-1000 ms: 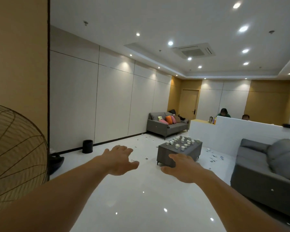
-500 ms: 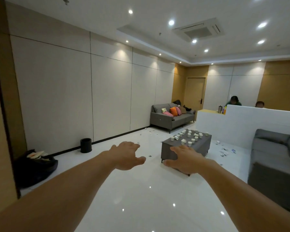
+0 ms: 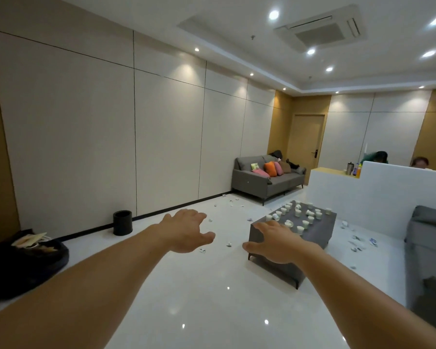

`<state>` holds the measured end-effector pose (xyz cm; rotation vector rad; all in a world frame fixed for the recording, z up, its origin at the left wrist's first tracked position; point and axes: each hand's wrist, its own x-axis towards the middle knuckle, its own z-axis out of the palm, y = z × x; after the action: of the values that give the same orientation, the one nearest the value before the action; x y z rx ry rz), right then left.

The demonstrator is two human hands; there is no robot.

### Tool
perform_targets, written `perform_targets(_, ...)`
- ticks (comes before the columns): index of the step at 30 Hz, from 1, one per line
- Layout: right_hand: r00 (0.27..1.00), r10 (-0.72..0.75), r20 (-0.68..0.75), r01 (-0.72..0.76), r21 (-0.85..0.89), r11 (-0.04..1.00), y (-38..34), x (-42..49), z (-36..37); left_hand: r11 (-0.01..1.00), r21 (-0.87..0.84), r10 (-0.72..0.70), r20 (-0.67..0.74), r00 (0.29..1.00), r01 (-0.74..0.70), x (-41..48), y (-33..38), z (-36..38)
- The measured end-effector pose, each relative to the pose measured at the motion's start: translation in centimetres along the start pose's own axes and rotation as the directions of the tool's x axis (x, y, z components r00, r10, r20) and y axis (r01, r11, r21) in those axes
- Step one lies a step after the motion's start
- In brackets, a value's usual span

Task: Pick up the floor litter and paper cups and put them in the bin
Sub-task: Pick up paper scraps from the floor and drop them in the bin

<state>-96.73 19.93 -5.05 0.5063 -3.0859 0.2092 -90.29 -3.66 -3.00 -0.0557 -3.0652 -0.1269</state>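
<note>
Several white paper cups point(image 3: 298, 214) stand and lie on a low grey coffee table point(image 3: 317, 234) ahead on the right. Small scraps of litter point(image 3: 229, 244) dot the white floor left of the table, more litter point(image 3: 357, 244) lies to its right, and further scraps point(image 3: 231, 203) lie near the far sofa. A black cylindrical bin point(image 3: 122, 222) stands against the left wall. My left hand point(image 3: 186, 230) and my right hand point(image 3: 277, 241) are stretched out in front of me, palms down, fingers relaxed, holding nothing and far from the cups.
A black bag point(image 3: 28, 260) with papers lies at the left wall. One grey sofa point(image 3: 264, 181) with cushions stands at the back, another grey sofa point(image 3: 428, 250) at the right edge. A white partition point(image 3: 363, 195) stands behind the table, with two people beyond it.
The view has advanced and turned left; the wicker fan at the left has left the frame and the black bag has come into view. Table and bin look nearer. Both hands stay outstretched and empty.
</note>
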Motion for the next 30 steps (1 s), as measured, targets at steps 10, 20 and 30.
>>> perform_targets(10, 1.0, -0.004, 0.022, 0.004, 0.012, 1.0, 0.9, 23.9, 0.0, 1.0, 0.011, -0.001, 0.023, 1.0, 0.001, 23.3, -7.1, 0.6)
perform_targets(20, 0.996, -0.085, -0.014, 0.085, 0.013, 0.996, 5.8, 47.9, 0.3, 0.998, 0.002, -0.066, -0.013, 0.998, 0.066, 46.0, -10.0, 3.1)
perform_targets(30, 0.986, -0.16, 0.049, 0.161, -0.007, 0.987, 6.3, 70.0, 2.3, 0.984, -0.09, -0.151, 0.011, 0.988, 0.151, 66.0, -16.3, 5.5)
